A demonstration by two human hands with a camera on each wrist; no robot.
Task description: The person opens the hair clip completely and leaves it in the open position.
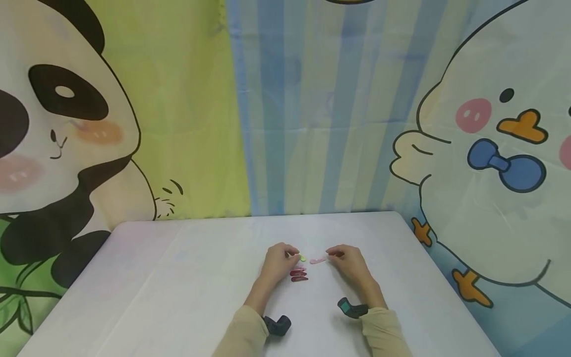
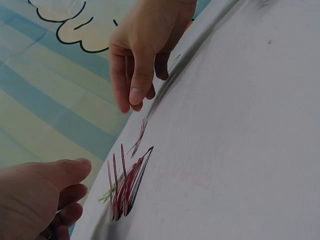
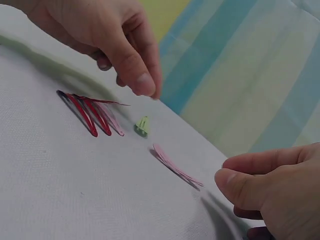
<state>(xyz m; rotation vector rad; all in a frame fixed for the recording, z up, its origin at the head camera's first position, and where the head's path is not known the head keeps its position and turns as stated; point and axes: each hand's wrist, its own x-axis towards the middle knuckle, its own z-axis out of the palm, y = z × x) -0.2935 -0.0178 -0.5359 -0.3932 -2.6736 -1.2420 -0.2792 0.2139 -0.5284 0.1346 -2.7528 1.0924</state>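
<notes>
Several snap hair clips lie on the white table. Two or more dark red clips (image 1: 299, 279) are grouped side by side with a pink clip (image 3: 111, 120) at the row's end. A small light green clip (image 3: 142, 126) lies beside them, below the fingertips of my left hand (image 1: 277, 263). A separate pink clip (image 3: 172, 165) lies between the hands, close to my right hand (image 1: 350, 265). On the left hand the thumb and index tips come together with nothing visible between them. The right fingers are loosely bent, apart from the pink clip in the right wrist view.
The white table (image 1: 187, 287) reaches back to a cloth backdrop (image 1: 303, 109) with stripes and cartoon animals. A dark wrist device (image 1: 277, 326) sits on the left wrist, and another (image 1: 352, 308) on the right wrist.
</notes>
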